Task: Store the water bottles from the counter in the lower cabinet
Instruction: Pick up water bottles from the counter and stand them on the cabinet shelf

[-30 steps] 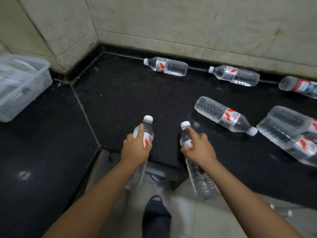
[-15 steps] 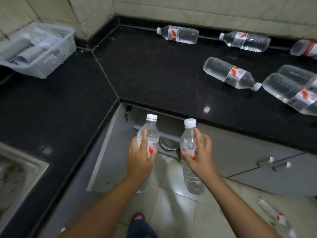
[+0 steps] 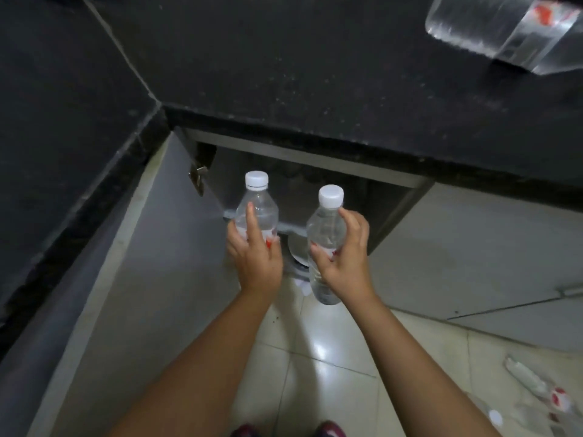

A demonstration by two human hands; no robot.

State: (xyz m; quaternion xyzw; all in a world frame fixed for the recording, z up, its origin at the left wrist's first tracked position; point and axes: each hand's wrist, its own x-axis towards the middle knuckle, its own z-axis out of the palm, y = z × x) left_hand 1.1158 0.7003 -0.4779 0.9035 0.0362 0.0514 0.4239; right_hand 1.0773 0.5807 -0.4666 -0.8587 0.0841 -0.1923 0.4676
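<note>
My left hand (image 3: pixel 254 257) grips a clear water bottle (image 3: pixel 258 205) with a white cap, held upright. My right hand (image 3: pixel 345 257) grips a second upright water bottle (image 3: pixel 326 225) just beside it. Both bottles hang in front of the open lower cabinet (image 3: pixel 315 187), below the black counter (image 3: pixel 315 74). The cabinet's inside is dark; a round pale object shows low between the bottles. One more bottle (image 3: pixel 501 29) lies on its side on the counter at the top right.
The grey cabinet door (image 3: pixel 157 263) stands swung open at the left. Shut grey cabinet fronts (image 3: pixel 473 247) are on the right. Bottles (image 3: pixel 536 392) lie on the tiled floor at the lower right. My shoes show at the bottom edge.
The view has tilted down and come closer to the cabinet. Both hands have carried their bottles lower, toward the cabinet opening. Most counter bottles have left the view.
</note>
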